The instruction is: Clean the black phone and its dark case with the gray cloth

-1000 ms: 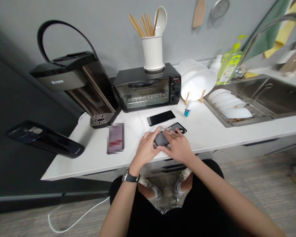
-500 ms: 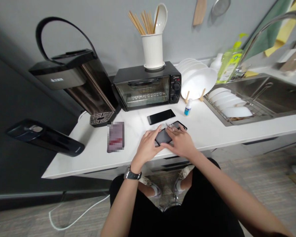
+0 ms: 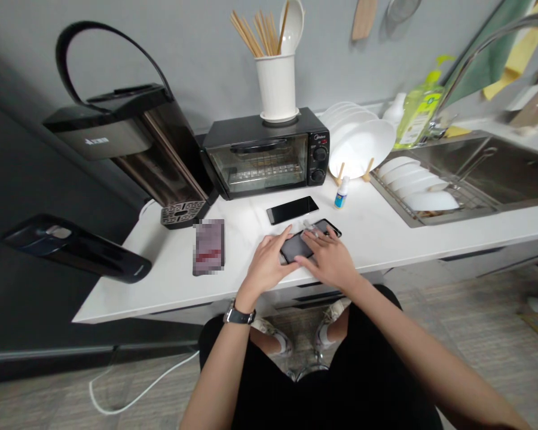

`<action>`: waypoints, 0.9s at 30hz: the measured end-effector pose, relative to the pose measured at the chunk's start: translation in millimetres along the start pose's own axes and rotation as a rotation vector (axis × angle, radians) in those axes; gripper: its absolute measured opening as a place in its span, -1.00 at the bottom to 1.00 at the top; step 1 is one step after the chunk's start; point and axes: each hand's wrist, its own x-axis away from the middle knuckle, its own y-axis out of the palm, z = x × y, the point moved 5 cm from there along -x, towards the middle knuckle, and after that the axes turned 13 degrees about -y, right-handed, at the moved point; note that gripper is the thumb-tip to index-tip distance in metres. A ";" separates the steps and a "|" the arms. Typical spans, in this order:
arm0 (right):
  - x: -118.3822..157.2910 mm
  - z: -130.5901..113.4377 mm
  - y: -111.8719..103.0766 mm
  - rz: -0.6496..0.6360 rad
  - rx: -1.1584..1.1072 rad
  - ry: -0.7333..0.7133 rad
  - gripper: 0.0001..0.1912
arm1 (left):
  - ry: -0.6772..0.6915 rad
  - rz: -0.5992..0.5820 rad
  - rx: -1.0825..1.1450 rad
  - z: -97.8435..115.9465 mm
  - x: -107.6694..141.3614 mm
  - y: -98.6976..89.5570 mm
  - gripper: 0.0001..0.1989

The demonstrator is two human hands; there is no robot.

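A dark phone or phone case (image 3: 295,249) lies on the white counter (image 3: 246,224) near its front edge. My left hand (image 3: 269,263) grips its left end between thumb and fingers. Over its right part lies my right hand (image 3: 329,254), pressing a crumpled whitish wipe or tissue (image 3: 308,227) against the surface. Both thumbs nearly meet at the near edge. Behind them rests a second black phone (image 3: 293,210), flat and untouched. A small white bottle with a blue label (image 3: 341,193) stands upright to its right.
A toaster oven (image 3: 266,156) with a utensil cup (image 3: 277,86) stands behind. To the left are a drink dispenser (image 3: 138,143), a tilted-looking dark bottle (image 3: 80,248) and a blurred-out packet (image 3: 209,246). Plates (image 3: 363,146) and the sink (image 3: 502,173) are to the right.
The view has shifted slightly. My right hand's fingers and the wipe have moved only a little on the dark object; my left hand keeps its hold.
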 end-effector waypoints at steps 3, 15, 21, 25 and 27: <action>-9.7 -41.1 8.2 -0.026 -0.156 -0.110 -0.41 | -0.011 0.008 -0.008 -2.9 2.0 -0.5 -0.11; -2.6 10.5 -1.8 0.032 0.053 0.037 -0.39 | 0.021 0.039 -0.044 0.8 -0.4 0.1 -0.12; 1.9 -35.3 3.1 -0.049 -0.165 -0.135 -0.44 | 0.000 0.026 -0.028 -2.0 2.9 -0.2 -0.11; 22.0 24.0 -14.8 -0.072 -0.022 -0.048 -0.55 | -0.006 0.037 -0.022 -0.3 2.2 0.7 -0.07; 19.4 42.3 -16.8 -0.031 0.078 0.016 -0.51 | -0.004 0.031 -0.030 0.5 0.6 1.5 -0.07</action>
